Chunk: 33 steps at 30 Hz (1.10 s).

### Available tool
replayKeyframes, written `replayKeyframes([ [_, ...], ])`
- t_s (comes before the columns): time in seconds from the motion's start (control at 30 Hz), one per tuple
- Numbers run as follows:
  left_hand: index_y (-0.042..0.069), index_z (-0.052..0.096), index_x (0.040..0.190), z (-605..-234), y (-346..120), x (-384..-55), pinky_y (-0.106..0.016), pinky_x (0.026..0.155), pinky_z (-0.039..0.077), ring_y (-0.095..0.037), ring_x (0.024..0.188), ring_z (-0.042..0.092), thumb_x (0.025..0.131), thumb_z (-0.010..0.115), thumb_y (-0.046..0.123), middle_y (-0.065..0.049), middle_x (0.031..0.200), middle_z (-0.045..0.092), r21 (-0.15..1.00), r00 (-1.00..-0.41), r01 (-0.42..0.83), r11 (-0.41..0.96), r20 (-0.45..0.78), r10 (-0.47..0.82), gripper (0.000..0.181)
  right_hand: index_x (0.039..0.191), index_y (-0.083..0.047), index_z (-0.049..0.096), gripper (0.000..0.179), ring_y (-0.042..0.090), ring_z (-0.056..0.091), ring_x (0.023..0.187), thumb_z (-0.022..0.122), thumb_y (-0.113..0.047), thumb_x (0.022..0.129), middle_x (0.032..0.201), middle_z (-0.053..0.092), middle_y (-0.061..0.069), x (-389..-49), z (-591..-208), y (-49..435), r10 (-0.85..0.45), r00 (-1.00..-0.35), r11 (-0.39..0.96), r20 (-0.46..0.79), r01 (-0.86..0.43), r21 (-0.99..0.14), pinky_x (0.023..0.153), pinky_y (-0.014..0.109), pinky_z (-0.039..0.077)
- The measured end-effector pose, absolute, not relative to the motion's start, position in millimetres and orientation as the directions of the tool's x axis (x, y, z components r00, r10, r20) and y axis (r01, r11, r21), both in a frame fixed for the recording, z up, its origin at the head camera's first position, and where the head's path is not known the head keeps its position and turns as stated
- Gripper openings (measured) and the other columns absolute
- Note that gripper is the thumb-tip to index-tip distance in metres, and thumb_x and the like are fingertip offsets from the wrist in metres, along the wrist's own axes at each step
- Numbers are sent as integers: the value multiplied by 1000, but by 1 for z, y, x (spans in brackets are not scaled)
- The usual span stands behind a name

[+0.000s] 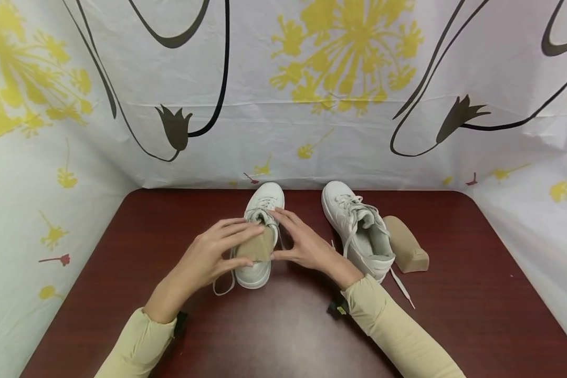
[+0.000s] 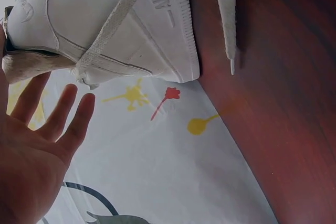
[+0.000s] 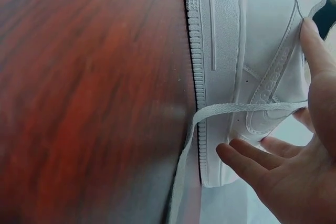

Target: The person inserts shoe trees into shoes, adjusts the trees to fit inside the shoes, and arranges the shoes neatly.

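A white lace-up sneaker (image 1: 267, 198) stands upright at the table's back edge, toe away from me. A tan shaped shoe insert (image 1: 255, 245) sits at its opening, partly inside; its far end is hidden. My left hand (image 1: 219, 245) holds this insert between fingers and thumb. In the left wrist view the other fingers of my left hand (image 2: 39, 135) spread apart below the insert (image 2: 34, 65). My right hand (image 1: 302, 239) is on the other side of the opening, thumb by the collar. The right wrist view shows my right hand (image 3: 299, 171) with extended fingers along the sneaker (image 3: 252, 51).
A second white sneaker (image 1: 352, 220) stands to the right, laces loose and opening unfilled. Another tan insert (image 1: 405, 244) lies against its right side. A loose lace (image 1: 403, 289) trails on the dark red table (image 1: 463, 294). A patterned sheet (image 1: 283, 126) hangs behind.
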<state>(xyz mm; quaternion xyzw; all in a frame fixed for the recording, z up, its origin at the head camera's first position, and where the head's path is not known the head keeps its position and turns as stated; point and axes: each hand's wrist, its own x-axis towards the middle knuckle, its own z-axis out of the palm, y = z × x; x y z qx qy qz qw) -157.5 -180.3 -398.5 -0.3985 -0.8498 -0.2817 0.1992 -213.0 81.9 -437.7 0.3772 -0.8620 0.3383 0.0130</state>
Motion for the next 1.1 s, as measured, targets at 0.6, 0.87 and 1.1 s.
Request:
replayKeyframes([
  [0.6,38,51,145,-397,-179,-163,-47,86,54,-27,119,61,90,72,39,-4,160,33,354,-711,699,621,429,557,60,157,-17,30,97,29,37,141,81,-46,79,157,31,13,-214,-440,82,-641,-713,478,285,-661,-578,111,48,36],
  [0.87,40,46,148,-396,-182,-162,-54,95,49,-29,131,52,95,65,37,-3,162,28,407,-760,650,642,356,544,56,156,-17,31,97,28,38,140,81,-47,79,156,33,13,-215,-440,79,-643,-706,472,295,-669,-574,111,47,37],
  [1.1,40,46,148,-401,-180,-165,-55,92,50,-30,131,50,96,64,39,-3,162,26,375,-767,641,670,330,550,56,157,-20,31,96,27,39,139,78,-52,80,156,32,13,-214,-440,81,-635,-721,485,278,-652,-583,110,46,38],
])
